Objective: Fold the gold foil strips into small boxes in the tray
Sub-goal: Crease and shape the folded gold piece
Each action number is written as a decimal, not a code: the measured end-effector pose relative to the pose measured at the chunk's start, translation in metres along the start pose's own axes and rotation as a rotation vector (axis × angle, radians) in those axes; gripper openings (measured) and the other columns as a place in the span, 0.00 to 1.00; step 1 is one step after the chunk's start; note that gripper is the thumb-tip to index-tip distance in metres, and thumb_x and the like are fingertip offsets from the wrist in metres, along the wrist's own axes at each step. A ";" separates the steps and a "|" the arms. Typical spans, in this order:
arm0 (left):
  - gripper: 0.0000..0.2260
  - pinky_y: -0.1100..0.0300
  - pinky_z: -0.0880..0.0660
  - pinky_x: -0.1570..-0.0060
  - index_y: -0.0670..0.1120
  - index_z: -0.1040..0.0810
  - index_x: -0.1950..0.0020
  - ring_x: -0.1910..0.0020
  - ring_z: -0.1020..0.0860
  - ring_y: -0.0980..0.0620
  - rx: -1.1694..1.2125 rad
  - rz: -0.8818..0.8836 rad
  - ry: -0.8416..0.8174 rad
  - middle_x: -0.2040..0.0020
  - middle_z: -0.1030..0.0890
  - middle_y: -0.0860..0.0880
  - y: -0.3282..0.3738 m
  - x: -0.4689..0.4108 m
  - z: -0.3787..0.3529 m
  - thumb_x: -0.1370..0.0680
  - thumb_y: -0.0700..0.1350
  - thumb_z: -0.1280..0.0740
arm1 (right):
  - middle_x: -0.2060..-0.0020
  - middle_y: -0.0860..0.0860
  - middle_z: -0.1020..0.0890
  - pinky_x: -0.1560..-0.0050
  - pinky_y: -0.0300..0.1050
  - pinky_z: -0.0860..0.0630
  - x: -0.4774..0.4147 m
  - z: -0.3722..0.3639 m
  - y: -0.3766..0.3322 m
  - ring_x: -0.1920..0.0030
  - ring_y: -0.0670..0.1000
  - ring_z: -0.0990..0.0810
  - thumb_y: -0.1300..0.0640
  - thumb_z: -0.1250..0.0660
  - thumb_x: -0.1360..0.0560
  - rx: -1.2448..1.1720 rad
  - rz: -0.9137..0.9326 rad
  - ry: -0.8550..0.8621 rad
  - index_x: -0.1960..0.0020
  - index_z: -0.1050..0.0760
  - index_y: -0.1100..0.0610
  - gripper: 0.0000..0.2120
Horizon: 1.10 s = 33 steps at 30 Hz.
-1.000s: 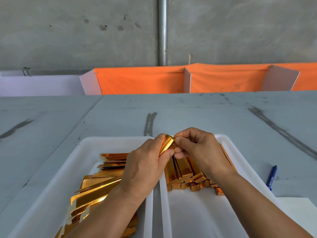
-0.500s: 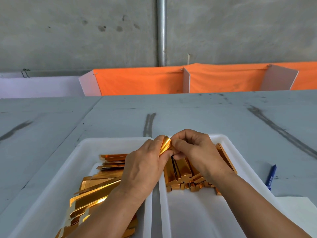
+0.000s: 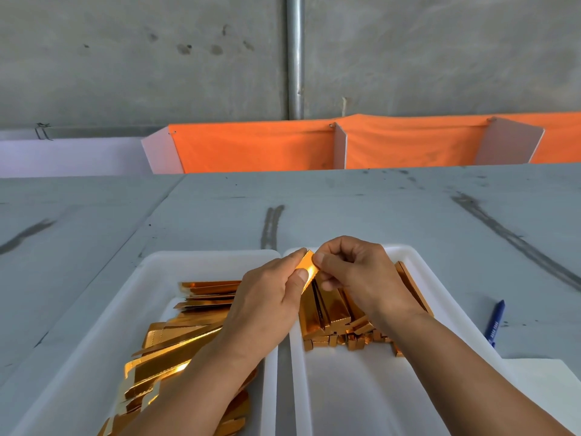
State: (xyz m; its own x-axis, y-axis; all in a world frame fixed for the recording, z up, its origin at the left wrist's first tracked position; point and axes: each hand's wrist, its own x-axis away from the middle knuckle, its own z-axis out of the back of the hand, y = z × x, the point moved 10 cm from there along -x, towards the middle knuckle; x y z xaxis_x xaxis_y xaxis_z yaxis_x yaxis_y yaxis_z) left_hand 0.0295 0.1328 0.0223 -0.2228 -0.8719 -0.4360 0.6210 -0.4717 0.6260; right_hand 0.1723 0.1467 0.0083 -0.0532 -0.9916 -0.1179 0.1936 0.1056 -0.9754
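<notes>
while curled over the trays, left hand [image 3: 267, 297] and right hand [image 3: 358, 272] both pinch one gold foil strip [image 3: 306, 269].

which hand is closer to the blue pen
Right. The right hand is over the right tray, with the pen beyond that tray's right rim; the left hand is farther left, over the left tray's inner rim. Both pinch one strip.

We are hiding most of the held strip [image 3: 306, 269] between our fingers [image 3: 301, 276]; the bottom edge is cutting off the flat strips [image 3: 176, 357].
</notes>
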 end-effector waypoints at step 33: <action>0.07 0.63 0.32 0.68 0.56 0.21 0.50 0.62 0.27 0.57 -0.398 0.433 -0.033 0.60 0.24 0.56 -0.088 -0.006 0.051 0.21 0.47 0.39 | 0.49 0.41 0.22 0.66 0.25 0.33 -0.006 0.016 0.000 0.54 0.39 0.23 0.51 0.36 0.20 0.374 0.058 0.129 0.34 0.28 0.43 0.15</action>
State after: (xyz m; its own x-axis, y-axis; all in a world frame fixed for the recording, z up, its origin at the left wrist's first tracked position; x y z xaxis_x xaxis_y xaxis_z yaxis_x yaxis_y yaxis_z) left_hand -0.0616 0.1732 0.0027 0.0953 -0.9808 -0.1704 0.8936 0.0089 0.4488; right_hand 0.1886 0.1512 0.0119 -0.1497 -0.9647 -0.2168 0.5424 0.1032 -0.8338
